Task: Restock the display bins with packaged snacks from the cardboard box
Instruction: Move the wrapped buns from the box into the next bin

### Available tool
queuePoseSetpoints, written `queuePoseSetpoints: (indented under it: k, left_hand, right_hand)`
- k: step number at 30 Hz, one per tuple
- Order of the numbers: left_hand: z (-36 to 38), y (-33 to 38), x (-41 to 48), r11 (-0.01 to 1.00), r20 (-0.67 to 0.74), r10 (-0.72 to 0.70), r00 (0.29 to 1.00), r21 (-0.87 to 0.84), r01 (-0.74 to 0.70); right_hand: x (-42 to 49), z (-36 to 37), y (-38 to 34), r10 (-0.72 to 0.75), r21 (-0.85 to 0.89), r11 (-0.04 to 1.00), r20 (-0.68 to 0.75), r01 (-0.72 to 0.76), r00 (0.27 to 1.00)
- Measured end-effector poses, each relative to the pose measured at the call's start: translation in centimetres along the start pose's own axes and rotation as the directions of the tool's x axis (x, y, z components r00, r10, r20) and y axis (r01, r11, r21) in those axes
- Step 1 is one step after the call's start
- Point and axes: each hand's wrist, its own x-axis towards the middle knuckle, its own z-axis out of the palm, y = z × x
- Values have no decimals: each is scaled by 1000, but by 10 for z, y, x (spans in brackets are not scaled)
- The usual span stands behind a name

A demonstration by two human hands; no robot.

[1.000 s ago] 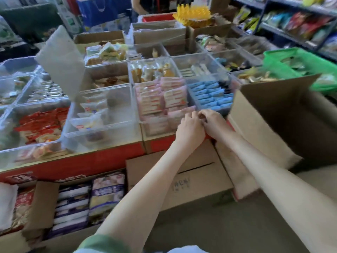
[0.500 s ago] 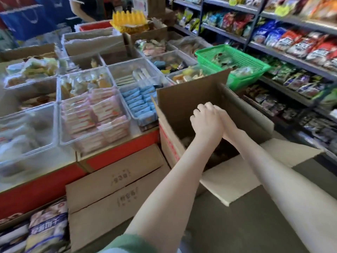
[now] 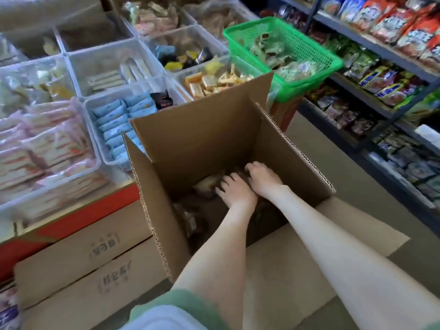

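Observation:
An open cardboard box (image 3: 202,144) stands on the floor against the display. Both my hands are down inside it. My left hand (image 3: 235,190) lies with fingers spread on brownish snack packets (image 3: 207,184) at the bottom. Just right of it and touching it, my right hand (image 3: 264,179) bends its fingers down over the packets; its fingertips are hidden, so a grip cannot be made out. The clear display bins sit left of the box, one packed with pink packets (image 3: 47,144) and one with blue packets (image 3: 119,125).
A green basket (image 3: 285,44) of snacks sits behind the box. Shelves of bagged snacks (image 3: 392,55) line the right side. Closed cartons (image 3: 83,258) lie under the red-edged display. A box flap (image 3: 333,234) lies flat on the floor toward me.
My hands left the pink-packet bin, swung right over the box and went down into it. The camera turned right and down with them.

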Motion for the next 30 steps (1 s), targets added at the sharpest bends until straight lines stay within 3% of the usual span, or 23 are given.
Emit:
queuePoseSetpoints:
  k: [11, 18, 22, 26, 30]
  left_hand:
    - [53, -69, 49, 979, 15, -196, 980, 65, 195]
    - [75, -110, 68, 876, 67, -483, 873, 25, 482]
    - [91, -128, 74, 824, 73, -555, 828, -83, 560]
    - [103, -127, 79, 685, 41, -696, 717, -262, 680]
    - [108, -127, 83, 468, 65, -819, 571, -501, 728]
  right_hand:
    - [72, 90, 42, -103, -168, 974, 269, 152, 958]
    - [80, 142, 28, -212, -168, 939, 407, 301, 889]
    - [83, 159, 17, -281, -113, 926, 431, 360, 858]
    - [84, 168, 9, -312, -63, 918, 492, 390, 813]
    - [85, 170, 9, -261, -49, 944, 492, 325, 831]
